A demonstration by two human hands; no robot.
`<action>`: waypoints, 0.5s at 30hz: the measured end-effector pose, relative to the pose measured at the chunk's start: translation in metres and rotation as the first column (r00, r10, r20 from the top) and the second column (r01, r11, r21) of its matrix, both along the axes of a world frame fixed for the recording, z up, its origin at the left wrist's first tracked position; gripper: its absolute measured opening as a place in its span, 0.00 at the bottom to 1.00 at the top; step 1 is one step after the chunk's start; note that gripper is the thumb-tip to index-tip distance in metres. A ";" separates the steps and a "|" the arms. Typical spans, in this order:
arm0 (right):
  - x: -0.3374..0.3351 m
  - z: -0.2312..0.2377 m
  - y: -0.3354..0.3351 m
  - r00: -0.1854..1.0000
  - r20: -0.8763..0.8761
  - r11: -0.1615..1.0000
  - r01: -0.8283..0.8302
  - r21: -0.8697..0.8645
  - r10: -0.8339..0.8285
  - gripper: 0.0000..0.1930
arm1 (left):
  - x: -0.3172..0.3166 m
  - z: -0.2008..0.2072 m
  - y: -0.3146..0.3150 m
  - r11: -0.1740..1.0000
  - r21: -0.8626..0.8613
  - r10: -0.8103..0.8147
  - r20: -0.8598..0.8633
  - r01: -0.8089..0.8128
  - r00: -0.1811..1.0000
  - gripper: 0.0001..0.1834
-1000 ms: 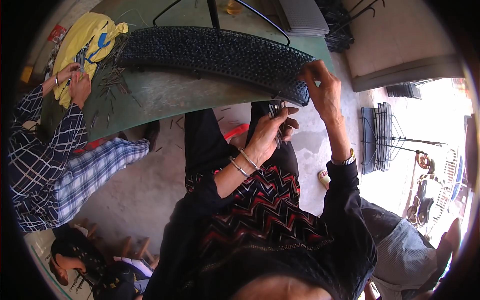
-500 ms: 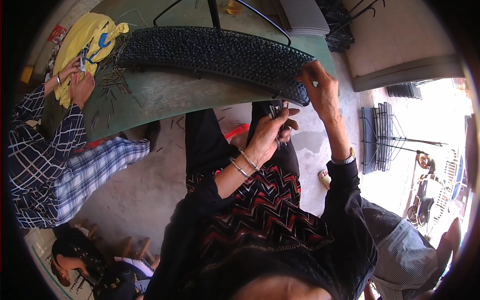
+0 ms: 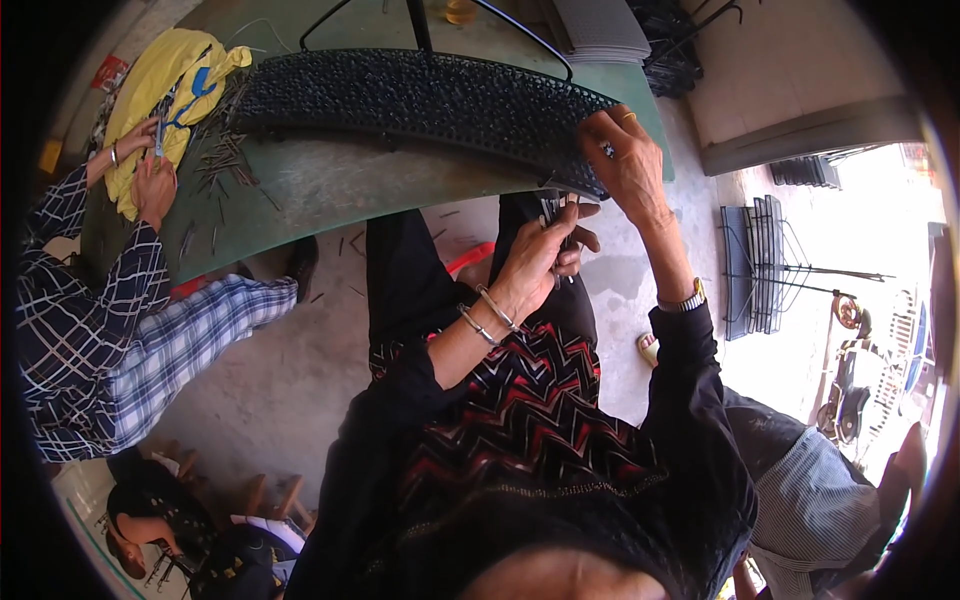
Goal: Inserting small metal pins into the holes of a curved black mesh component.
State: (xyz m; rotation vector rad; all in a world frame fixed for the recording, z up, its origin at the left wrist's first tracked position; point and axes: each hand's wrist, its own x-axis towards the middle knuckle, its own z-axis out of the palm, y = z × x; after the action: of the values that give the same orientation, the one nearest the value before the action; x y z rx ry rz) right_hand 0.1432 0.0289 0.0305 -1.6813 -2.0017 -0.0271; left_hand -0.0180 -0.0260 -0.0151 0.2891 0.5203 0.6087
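A long, curved black perforated panel [image 3: 400, 100] with black metal rods rising from it lies on the green table [image 3: 330, 185]. My right hand [image 3: 630, 168] is at the panel's right end, its fingers bent together against the holes. Whatever they pinch is hidden by the fingers. Just below that end, off the table's near edge, my left hand [image 3: 540, 255] is closed around a small bunch of thin dark strips [image 3: 550, 207]. The tips of the strips stick up past the thumb, close to the panel's edge.
Loose dark strips [image 3: 225, 165] lie on the table's left. Beside them a co-worker's hands [image 3: 152, 185] hold scissors [image 3: 160, 135] over a yellow cloth bag [image 3: 165, 75]. Grey perforated sheets [image 3: 600, 30] are stacked far right. Black wire racks [image 3: 752, 265] stand on the right.
My right hand has shifted slightly left and up along the panel's end, fingers still bent together. The left hand keeps its grip on the strips. The co-worker's hands have moved a little.
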 end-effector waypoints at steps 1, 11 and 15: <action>0.000 -0.002 0.001 0.997 -0.058 0.998 0.048 -0.032 -0.050 0.05 | 0.001 0.001 0.000 1.000 -0.004 0.013 -0.006 -0.013 1.000 0.21; -0.003 0.017 -0.030 0.989 -0.095 0.977 0.091 -0.195 -0.111 0.08 | -0.004 0.002 0.000 0.997 0.054 0.061 -0.015 -0.060 0.998 0.16; 0.003 0.020 -0.046 0.873 -0.488 0.843 -0.244 -0.479 -0.024 0.07 | 0.000 0.000 0.000 0.997 0.066 0.045 -0.019 -0.044 0.999 0.15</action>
State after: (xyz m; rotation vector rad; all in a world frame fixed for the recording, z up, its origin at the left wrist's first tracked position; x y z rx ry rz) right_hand 0.1462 -0.0174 0.0505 -1.6472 -1.7984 0.9804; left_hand -0.0184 -0.0264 -0.0154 0.3464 0.5280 0.6676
